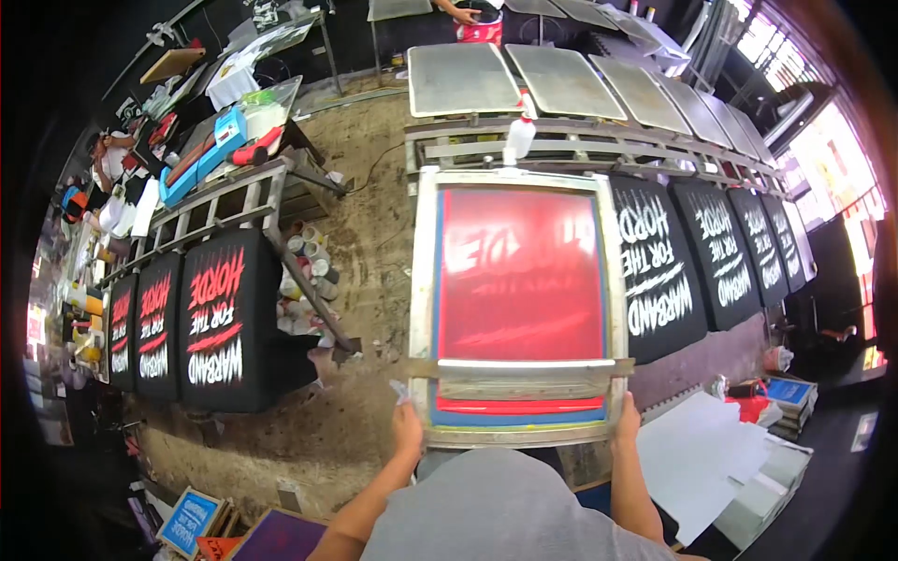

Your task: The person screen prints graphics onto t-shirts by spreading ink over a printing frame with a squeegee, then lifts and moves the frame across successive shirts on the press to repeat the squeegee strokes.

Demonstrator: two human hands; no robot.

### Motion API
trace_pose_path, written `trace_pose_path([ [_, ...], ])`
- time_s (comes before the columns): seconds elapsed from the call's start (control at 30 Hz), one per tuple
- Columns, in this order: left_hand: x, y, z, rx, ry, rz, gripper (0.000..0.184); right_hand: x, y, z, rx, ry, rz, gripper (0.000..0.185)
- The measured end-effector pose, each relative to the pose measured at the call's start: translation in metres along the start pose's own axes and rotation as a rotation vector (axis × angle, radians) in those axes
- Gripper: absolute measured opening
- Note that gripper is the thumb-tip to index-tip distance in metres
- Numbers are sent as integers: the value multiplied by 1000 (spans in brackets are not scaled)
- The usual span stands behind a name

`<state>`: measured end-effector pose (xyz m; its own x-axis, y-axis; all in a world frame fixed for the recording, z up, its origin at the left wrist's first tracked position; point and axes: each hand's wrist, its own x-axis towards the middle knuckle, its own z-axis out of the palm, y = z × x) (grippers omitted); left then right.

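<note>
A screen printing frame with pale wooden sides and red ink on its mesh is in front of me. My left hand grips its lower left side, and a small whitish scrap shows by the fingers. On the lower right side, my right hand is closed around the wood. A wooden squeegee lies across the lower part of the frame, with a band of red ink below it. Faint reversed lettering shows through the mesh. What lies under the frame is hidden.
Black shirts with white print line the rack to the right. Black shirts with red and white print hang at left. A white spray bottle stands beyond the frame, near grey flat boards. Another person's hand touches a red bucket.
</note>
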<state>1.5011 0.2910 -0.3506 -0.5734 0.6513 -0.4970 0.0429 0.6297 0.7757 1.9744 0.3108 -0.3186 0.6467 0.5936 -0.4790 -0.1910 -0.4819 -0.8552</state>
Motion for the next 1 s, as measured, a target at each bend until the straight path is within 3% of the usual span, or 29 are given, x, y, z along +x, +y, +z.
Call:
trace_pose_path([
  [0.2, -46, -7, 38, 109, 224, -34, 60, 79, -15, 5, -107, -171, -4, 51],
  [0.3, -57, -7, 57, 112, 312, -66, 66, 102, -29, 9, -162, -302, 106, 53],
  [0.63, -60, 71, 70, 240, 342, -53, 62, 115, -62, 40, -167, -416, 94, 56],
  [0.67, -59, 76, 70, 235, 357, 45, 59, 110, -64, 45, -171, -428, 89, 56],
  [0.7, -59, 81, 68, 235, 371, 140, 58, 101, -66, 49, -165, -382, 22, 54],
  [0.83, -30, 77, 58, 312, 393, 110, 55, 83, -73, 50, -254, -382, -79, 51],
  [0.9, -4, 61, 60, 287, 286, 153, 56, 82, -67, 59, -281, -349, -186, 48],
  [0.97, 6, 56, 71, 314, 388, 184, 52, 98, -61, 56, -355, -402, -264, 47],
  [1.0, 1, 65, 69, 262, 318, 156, 51, 102, -56, 58, -419, -418, -335, 46],
])
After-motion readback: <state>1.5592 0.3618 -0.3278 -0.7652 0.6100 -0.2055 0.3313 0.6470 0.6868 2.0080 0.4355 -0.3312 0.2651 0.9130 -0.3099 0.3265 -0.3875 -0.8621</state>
